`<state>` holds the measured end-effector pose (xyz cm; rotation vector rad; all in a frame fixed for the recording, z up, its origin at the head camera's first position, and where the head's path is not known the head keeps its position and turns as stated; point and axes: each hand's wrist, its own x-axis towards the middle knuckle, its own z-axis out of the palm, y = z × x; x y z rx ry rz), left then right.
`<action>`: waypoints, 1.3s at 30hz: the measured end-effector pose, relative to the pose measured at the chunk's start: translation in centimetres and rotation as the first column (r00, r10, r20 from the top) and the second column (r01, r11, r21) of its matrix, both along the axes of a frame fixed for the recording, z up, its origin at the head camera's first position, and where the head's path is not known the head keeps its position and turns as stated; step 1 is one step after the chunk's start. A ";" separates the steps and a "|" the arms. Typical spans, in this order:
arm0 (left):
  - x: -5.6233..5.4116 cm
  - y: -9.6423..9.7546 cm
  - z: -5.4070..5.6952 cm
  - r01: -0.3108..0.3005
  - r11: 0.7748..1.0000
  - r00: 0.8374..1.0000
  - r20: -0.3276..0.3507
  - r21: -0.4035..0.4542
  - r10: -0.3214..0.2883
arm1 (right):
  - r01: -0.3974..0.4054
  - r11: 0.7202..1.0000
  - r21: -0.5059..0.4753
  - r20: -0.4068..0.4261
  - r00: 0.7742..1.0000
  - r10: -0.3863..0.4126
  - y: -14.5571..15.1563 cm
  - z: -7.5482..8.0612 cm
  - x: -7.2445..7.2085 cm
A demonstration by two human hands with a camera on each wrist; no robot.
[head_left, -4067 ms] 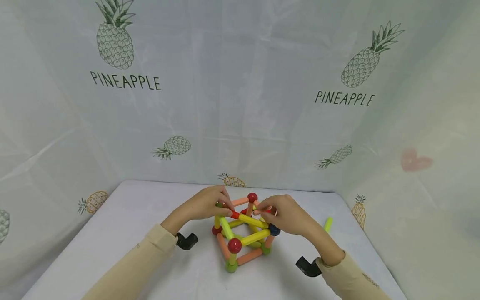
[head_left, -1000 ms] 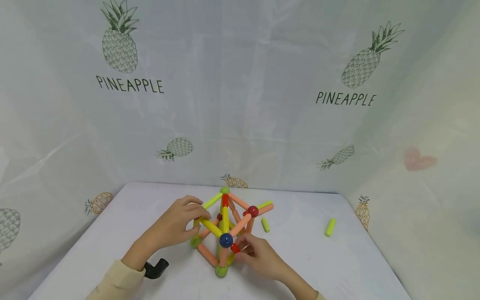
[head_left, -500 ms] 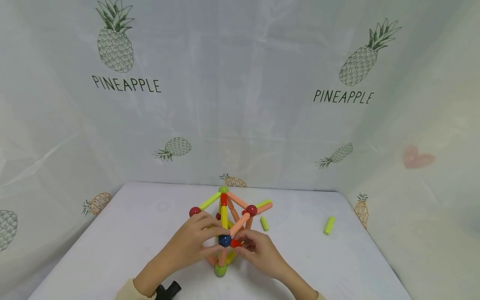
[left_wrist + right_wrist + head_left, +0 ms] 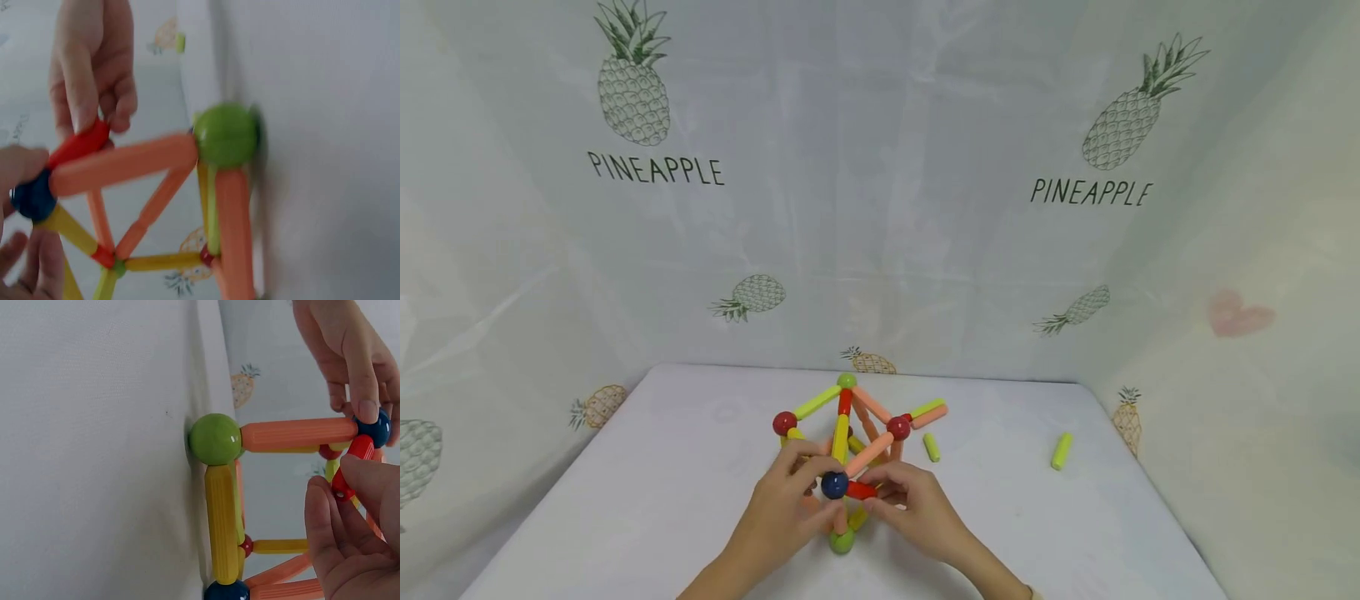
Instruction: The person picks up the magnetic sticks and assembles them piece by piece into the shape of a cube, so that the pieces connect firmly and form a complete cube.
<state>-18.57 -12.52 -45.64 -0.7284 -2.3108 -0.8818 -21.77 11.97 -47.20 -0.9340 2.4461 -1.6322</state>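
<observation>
A frame of magnetic sticks and balls stands on the table in the head view, with a green ball (image 4: 847, 381) at its top back and another green ball (image 4: 215, 439) at a lower front corner. My left hand (image 4: 777, 510) holds the dark blue ball (image 4: 834, 485) at the upper front corner between thumb and fingers. Between thumb and fingertips, my right hand (image 4: 925, 510) pinches a short red magnetic stick (image 4: 862, 491). Its far end meets the blue ball, as the right wrist view shows. A peach stick (image 4: 125, 164) runs down from that ball. My left fingers hide part of the frame's left side.
Behind the red ball (image 4: 898, 428), a peach stick (image 4: 931, 416) and a yellow-green one point right. A short yellow-green stick (image 4: 932, 447) lies right of the frame, another (image 4: 1061, 451) farther right. A pineapple-print curtain (image 4: 880, 208) hangs behind the table (image 4: 1045, 517).
The frame stands turned from 4.1 seconds ago. Over the last second my left hand has moved right from a yellow stick onto the blue ball; the red stick now lies end-on against it.
</observation>
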 end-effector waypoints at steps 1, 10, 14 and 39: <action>0.2 0.2 -0.3 -0.022 0.999 0.999 0.038 0.047 0.020 | 0.003 1.000 -0.001 -0.002 1.000 -0.003 0.0 0.1 0.0; 1.5 1.8 -1.3 -0.202 0.971 0.947 0.277 0.126 0.161 | 0.006 1.000 -0.012 -0.004 1.000 -0.006 -0.1 0.2 -0.2; 1.3 2.3 -1.4 -0.209 0.967 0.947 0.279 0.149 0.162 | 0.013 1.000 -0.015 -0.005 1.000 -0.014 -0.2 0.0 -0.3; 0.5 3.2 -2.1 -0.194 0.918 0.921 0.388 0.345 0.049 | 0.354 0.803 0.480 -0.362 0.914 -0.186 7.9 -0.3 -13.2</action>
